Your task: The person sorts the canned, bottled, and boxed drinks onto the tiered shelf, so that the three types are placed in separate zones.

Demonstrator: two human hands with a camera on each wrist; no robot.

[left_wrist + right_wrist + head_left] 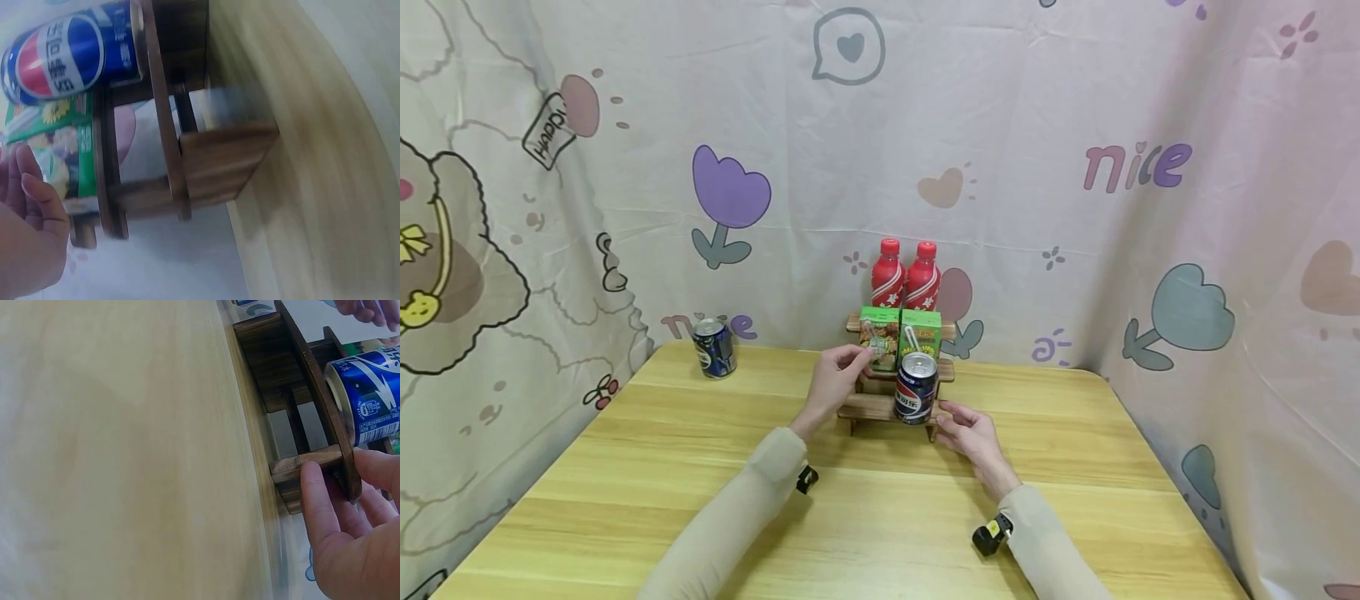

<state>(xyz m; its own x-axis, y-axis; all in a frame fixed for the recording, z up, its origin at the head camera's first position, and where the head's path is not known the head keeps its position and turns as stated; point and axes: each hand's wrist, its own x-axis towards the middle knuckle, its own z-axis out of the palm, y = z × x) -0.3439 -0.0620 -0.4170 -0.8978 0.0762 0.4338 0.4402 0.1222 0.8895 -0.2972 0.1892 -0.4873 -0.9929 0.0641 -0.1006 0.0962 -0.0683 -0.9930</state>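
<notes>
A small stepped wooden rack (868, 407) stands on the table with drinks on its tiers. On its lowest tier, towards the right end, a dark blue Pepsi can (915, 390) sits upright. Two green drink cartons (880, 335) stand side by side on the middle tier, and two red bottles (887, 273) on the top one. My left hand (835, 385) is in front of the left carton with fingers loosely bent; nothing shows in its grasp. My right hand (356, 537) grips the rack's lower right end, thumb by the board and fingers on the leg, beside the can.
Another blue can (714, 348) stands alone at the table's back left. The wooden table (880, 517) ends at a patterned curtain (850, 150) behind the rack. Curtain also hangs along both sides.
</notes>
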